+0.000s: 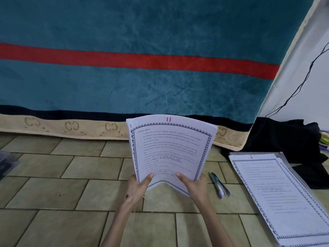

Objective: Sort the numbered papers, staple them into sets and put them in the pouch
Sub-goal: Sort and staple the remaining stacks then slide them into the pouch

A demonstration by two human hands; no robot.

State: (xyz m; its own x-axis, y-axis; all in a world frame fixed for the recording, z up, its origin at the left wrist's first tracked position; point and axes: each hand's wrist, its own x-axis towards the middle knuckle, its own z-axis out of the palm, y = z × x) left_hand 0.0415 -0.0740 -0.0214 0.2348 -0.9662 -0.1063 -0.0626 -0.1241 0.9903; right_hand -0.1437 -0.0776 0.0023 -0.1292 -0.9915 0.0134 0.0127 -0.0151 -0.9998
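Note:
I hold a set of printed papers (169,148) upright in front of me; its top sheet is marked 11 in red and carries a STORAGE watermark. My left hand (138,188) grips its lower left corner, thumb on the front. My right hand (194,186) grips the lower right corner the same way. On the tiled floor to the right lies a stapler (220,185). Further right, another stack of papers (277,195) marked 6 lies flat on a clear plastic pouch (286,157).
A teal blanket with a red stripe (142,61) hangs across the back. Black cloth (284,138) is bunched at the right behind the stack. A dark clear object (6,163) sits at the left edge. A black cable (302,81) runs down the white wall.

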